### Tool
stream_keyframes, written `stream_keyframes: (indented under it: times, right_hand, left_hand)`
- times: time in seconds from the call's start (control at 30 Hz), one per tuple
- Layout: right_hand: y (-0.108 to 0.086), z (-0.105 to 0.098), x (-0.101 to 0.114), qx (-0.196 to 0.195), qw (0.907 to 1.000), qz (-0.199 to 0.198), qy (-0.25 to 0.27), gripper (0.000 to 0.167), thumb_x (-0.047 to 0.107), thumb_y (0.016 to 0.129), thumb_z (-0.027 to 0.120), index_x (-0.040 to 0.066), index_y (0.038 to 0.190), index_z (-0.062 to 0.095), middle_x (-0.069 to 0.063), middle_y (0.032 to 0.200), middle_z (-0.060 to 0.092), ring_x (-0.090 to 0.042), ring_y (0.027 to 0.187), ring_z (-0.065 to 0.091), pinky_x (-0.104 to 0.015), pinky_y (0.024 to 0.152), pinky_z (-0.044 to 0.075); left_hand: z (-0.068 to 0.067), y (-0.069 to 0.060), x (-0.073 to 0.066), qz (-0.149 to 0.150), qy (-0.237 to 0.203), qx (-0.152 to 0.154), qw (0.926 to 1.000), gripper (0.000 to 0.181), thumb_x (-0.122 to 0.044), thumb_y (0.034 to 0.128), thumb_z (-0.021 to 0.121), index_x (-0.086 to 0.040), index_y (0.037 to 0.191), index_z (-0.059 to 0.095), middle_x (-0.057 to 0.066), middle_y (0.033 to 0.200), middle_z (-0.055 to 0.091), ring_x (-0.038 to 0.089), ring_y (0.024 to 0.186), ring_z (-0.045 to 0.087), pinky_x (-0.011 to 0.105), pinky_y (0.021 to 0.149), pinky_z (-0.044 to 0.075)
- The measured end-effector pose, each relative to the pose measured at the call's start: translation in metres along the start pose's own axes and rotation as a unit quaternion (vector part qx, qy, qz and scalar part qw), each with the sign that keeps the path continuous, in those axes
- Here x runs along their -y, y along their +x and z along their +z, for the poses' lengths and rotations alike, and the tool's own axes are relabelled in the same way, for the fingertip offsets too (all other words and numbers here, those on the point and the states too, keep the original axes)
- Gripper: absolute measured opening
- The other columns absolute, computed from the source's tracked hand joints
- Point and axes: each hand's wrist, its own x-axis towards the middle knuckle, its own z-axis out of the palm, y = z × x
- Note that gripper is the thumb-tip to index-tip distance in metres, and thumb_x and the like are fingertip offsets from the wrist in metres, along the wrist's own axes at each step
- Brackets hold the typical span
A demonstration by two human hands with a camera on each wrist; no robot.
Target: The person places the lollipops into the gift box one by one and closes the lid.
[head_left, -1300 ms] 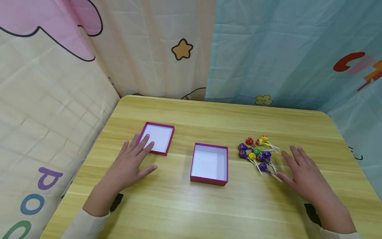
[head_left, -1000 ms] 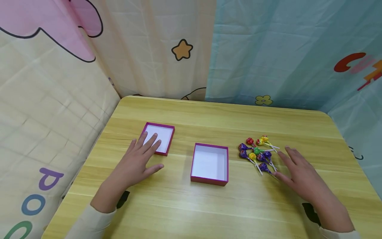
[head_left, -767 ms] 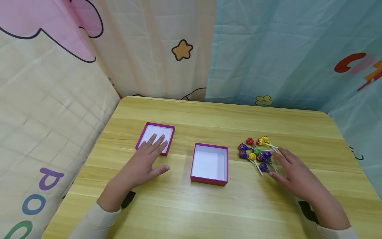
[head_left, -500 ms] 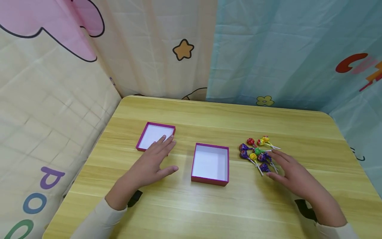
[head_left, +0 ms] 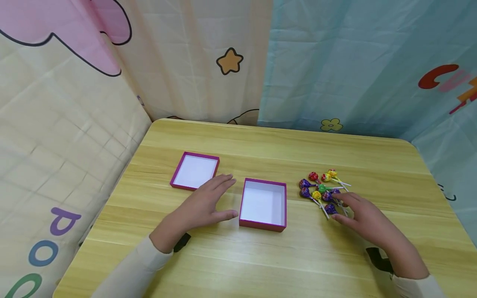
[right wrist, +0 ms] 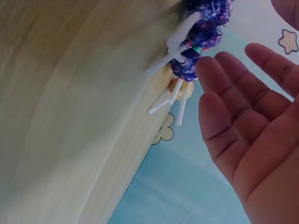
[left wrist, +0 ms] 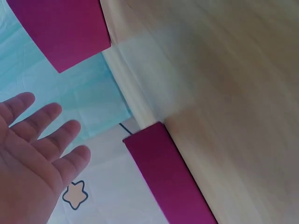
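My left hand point(head_left: 203, 207) hovers just left of the magenta box point(head_left: 262, 203), fingers fairly straight and thumb apart, holding nothing. The box has a white inside with nothing in it. Behind that hand lies the matching shallow lid point(head_left: 195, 170), inside facing up. At the right my right hand point(head_left: 367, 219) reaches over the near edge of a pile of wrapped lollipops point(head_left: 320, 188), its fingers slightly bent and apart. Purple lollipops point(right wrist: 208, 21) show close to its fingertips in the right wrist view, with no lollipop gripped. Some sticks are hidden under the fingers.
A light wooden table point(head_left: 238, 260) carries everything. Printed curtains point(head_left: 316, 62) hang right behind its far edge and along both sides. In the left wrist view the box's magenta wall point(left wrist: 65, 28) stands beyond the fingers.
My left hand has moved right, from over the lid to beside the box. The right hand has slid left to the lollipops, its fingers bending a little. Box, lid and lollipops stay put.
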Motion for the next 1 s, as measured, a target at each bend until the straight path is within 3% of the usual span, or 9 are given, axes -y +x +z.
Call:
stream_keyframes:
  times: [0.17, 0.27, 0.5, 0.7, 1.0]
  right_hand:
    - [0.002, 0.003, -0.002, 0.000, 1.0000, 0.002, 0.001, 0.045, 0.026, 0.088, 0.077, 0.000, 0.122, 0.065, -0.007, 0.102, 0.067, -0.021, 0.086, 0.063, -0.042, 0.070, 0.052]
    - [0.003, 0.004, -0.002, 0.002, 1.0000, -0.001, 0.000, 0.042, 0.024, 0.087, 0.078, 0.000, 0.119, 0.066, -0.004, 0.097, 0.067, -0.018, 0.082, 0.061, -0.039, 0.067, 0.050]
    - [0.006, 0.005, -0.002, 0.015, 0.9998, 0.008, -0.011, 0.038, 0.021, 0.088, 0.077, 0.000, 0.118, 0.067, -0.004, 0.097, 0.067, -0.013, 0.079, 0.059, -0.038, 0.068, 0.051]
    - [0.009, 0.007, -0.003, 0.015, 0.9999, -0.001, -0.005, 0.036, 0.018, 0.087, 0.078, 0.000, 0.116, 0.068, -0.003, 0.096, 0.067, -0.010, 0.076, 0.059, -0.035, 0.065, 0.051]
    - [0.012, 0.008, -0.004, 0.032, 0.9994, 0.003, -0.008, 0.037, 0.019, 0.087, 0.077, -0.001, 0.117, 0.068, 0.001, 0.092, 0.065, -0.008, 0.072, 0.054, -0.032, 0.061, 0.047]
  left_hand:
    - [0.004, 0.008, -0.001, 0.014, -0.007, 0.020, 0.9997, 0.095, -0.071, 0.0838, 0.061, -0.014, 0.155, 0.035, 0.002, 0.156, 0.036, 0.023, 0.143, 0.032, 0.043, 0.113, 0.032]
    - [0.005, 0.012, -0.002, 0.011, -0.008, 0.036, 0.9993, 0.101, -0.071, 0.0808, 0.065, -0.017, 0.158, 0.029, 0.000, 0.157, 0.034, 0.020, 0.143, 0.031, 0.041, 0.113, 0.031]
    - [0.006, 0.019, -0.002, -0.021, -0.014, 0.070, 0.9972, 0.110, -0.076, 0.0748, 0.067, -0.021, 0.160, 0.023, 0.000, 0.158, 0.033, 0.020, 0.143, 0.032, 0.039, 0.112, 0.032]
    - [0.009, 0.022, -0.001, -0.020, -0.018, 0.084, 0.9961, 0.113, -0.082, 0.0732, 0.061, -0.021, 0.160, 0.022, 0.000, 0.158, 0.032, 0.020, 0.143, 0.032, 0.038, 0.113, 0.031]
    - [0.010, 0.025, -0.004, -0.028, -0.027, 0.109, 0.9933, 0.114, -0.080, 0.0734, 0.064, -0.018, 0.160, 0.022, 0.000, 0.160, 0.030, 0.019, 0.144, 0.029, 0.037, 0.114, 0.029]
